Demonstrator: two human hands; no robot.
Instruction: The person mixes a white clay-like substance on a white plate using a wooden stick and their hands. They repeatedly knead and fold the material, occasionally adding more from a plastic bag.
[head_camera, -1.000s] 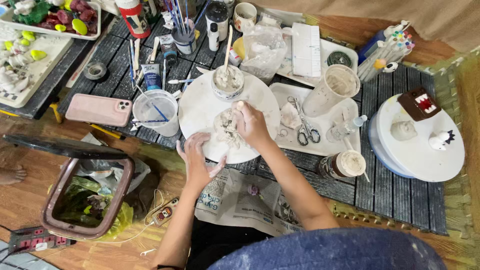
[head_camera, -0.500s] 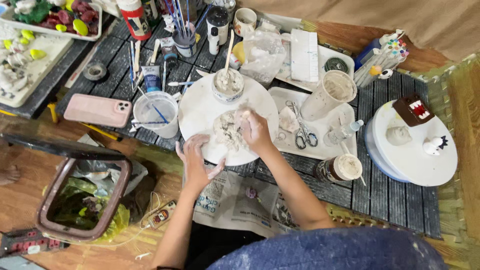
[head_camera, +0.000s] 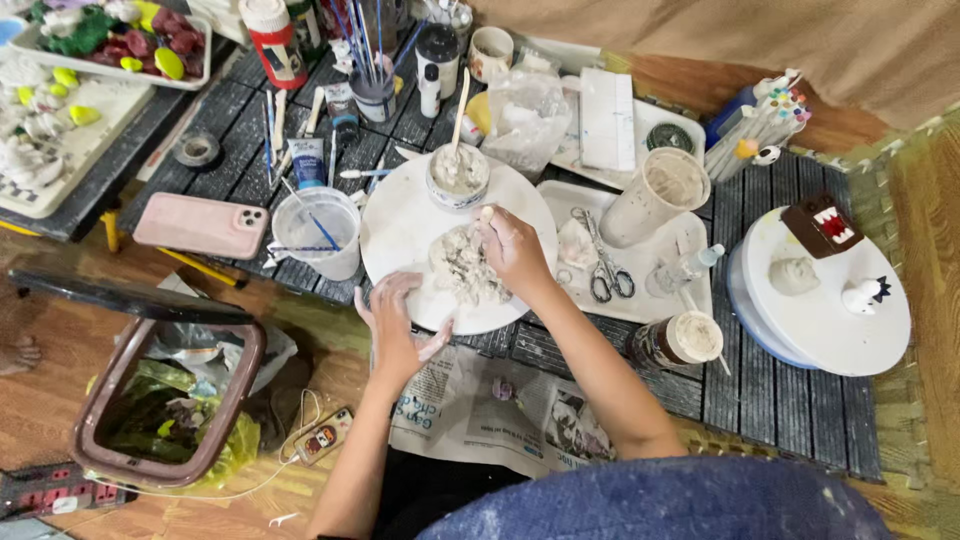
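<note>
A lump of pale grey clay (head_camera: 462, 266) lies on a round white board (head_camera: 398, 228) on the low dark slatted table (head_camera: 760, 390). My right hand (head_camera: 512, 248) rests on the clay's right side, fingers curled over it. My left hand (head_camera: 396, 318) lies flat on the board's near edge, fingers spread, holding nothing. A small bowl of pale paste (head_camera: 458, 174) with a wooden stick in it stands at the board's far side.
A plastic cup with a blue brush (head_camera: 318, 230) and a pink phone (head_camera: 202, 226) lie left of the board. Scissors (head_camera: 604, 262) on a white tray and a tall cup (head_camera: 656, 196) sit right. Further right is a white turntable (head_camera: 846, 322) with small figures. A bin (head_camera: 166, 400) stands on the floor; newspaper (head_camera: 500, 412) covers my lap.
My right hand has shifted slightly over the clay, working its right side. My left hand stays on the board's near edge.
</note>
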